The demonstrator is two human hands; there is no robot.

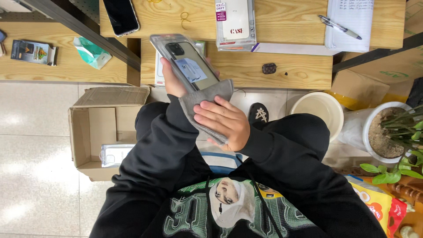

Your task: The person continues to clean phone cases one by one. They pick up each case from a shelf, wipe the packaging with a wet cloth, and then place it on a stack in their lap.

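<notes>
My left hand (172,81) grips a phone case in clear plastic packaging (185,61), held up over the edge of the wooden desk (282,70). A grey cloth (207,94) is pressed against the lower end of the package by my right hand (224,122), whose fingers lie flat on the cloth. Both arms are in black sleeves, above my lap.
On the desk lie a black phone (120,16), another packaged phone case (235,24), a notebook with a pen (340,26) and a small dark earbud case (269,68). An open cardboard box (94,132) stands on the floor at left; a bucket (318,110) and potted plant (387,132) at right.
</notes>
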